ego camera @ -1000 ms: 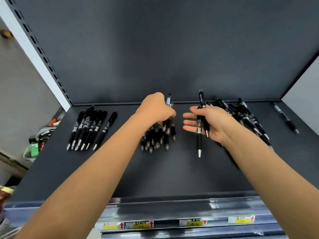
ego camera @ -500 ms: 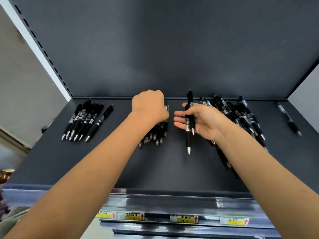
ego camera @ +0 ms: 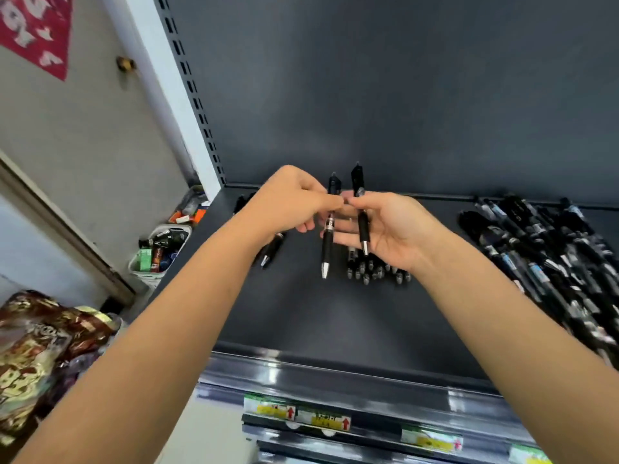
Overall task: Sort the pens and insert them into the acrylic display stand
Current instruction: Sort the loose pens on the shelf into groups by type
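Head camera looks forward and down, close over the shelf [ego camera: 335, 323].

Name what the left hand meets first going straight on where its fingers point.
Past the black click pen it pinches, probably the right hand's thumb, close beside the left hand's fingers; depth unclear.

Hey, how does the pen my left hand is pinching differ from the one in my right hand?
The left-hand pen is pinched near its top by the left hand; the right-hand pen lies across the palm of the right hand, under the thumb. The left-hand pen hangs lower, its silver tip clear below the fingers; the right-hand pen's top stands higher. Both are black, near upright and tip down.
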Tool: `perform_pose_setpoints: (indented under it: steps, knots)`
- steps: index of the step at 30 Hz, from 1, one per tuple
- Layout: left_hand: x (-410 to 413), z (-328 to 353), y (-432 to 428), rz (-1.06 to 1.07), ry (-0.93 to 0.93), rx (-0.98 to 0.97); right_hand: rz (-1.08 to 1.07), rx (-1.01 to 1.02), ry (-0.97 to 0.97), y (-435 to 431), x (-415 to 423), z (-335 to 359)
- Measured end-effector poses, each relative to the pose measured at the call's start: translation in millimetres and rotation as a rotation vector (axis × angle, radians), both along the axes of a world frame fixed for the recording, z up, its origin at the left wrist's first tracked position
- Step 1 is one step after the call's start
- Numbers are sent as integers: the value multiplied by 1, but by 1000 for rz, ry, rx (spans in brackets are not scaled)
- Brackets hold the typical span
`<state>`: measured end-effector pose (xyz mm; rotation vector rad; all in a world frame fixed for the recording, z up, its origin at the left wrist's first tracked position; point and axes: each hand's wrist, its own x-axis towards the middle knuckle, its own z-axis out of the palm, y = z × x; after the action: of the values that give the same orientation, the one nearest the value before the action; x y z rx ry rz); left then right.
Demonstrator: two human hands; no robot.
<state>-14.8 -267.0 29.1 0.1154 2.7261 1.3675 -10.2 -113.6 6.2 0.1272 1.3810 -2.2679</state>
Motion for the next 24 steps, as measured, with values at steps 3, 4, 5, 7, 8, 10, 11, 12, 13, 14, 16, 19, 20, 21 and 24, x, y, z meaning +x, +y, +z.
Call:
perform_pose_setpoints:
  steps: [3,4,5,7,8,10,11,12,13,14,16,19,20,21,24]
  knots:
    - [-16,-7,-54,105,68,-125,-71,225,33,-44,-2,-5]
    - [-23,-10,-68,126,90,-200,-92,338,71,-58,-5,-8]
    - [-28,-14,-79,130,110,-276,-112,438,99,-69,-8,-11]
    - [-35,-21,-90,90,136,-381,-156,553,113,-88,-12,-16]
    - [-38,-24,-92,65,145,-405,-178,584,109,-95,-14,-17]
    - [-43,-28,-94,18,168,-434,-219,660,95,-105,-16,-19]
    - [-44,-29,-94,-6,176,-446,-237,694,93,-109,-16,-20]
    - [-45,-30,-94,-27,181,-455,-258,719,91,-112,-17,-21]
    - [-46,-31,-94,-45,187,-463,-274,742,86,-114,-17,-21]
    - [-47,-32,-95,-61,194,-475,-285,759,84,-116,-18,-22]
    - [-49,-34,-96,-76,203,-493,-297,779,95,-118,-18,-22]
    - [-53,-40,-98,-71,210,-473,-249,816,137,-119,-19,-24]
    - [-53,-41,-99,-66,222,-474,-234,839,156,-118,-19,-25]
    - [-53,-42,-99,-63,241,-481,-227,887,186,-118,-19,-27]
    - [-53,-45,-99,-80,283,-487,-223,1130,311,-112,-19,-34]
